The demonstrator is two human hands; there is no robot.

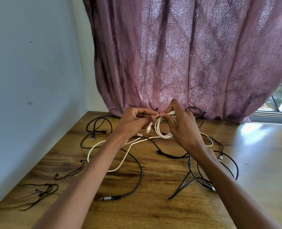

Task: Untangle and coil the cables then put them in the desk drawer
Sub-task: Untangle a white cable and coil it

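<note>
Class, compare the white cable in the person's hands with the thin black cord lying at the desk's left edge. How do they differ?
The white cable is thick and pale; the thin black cord is dark and far finer. The white cable is lifted and partly looped, held by the left hand and right hand; the black cord lies untouched. Both trail loosely on the desk.

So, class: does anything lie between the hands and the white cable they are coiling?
No. The left hand and the right hand already hold the white cable; its loose length crosses black cables on the desk.
</note>
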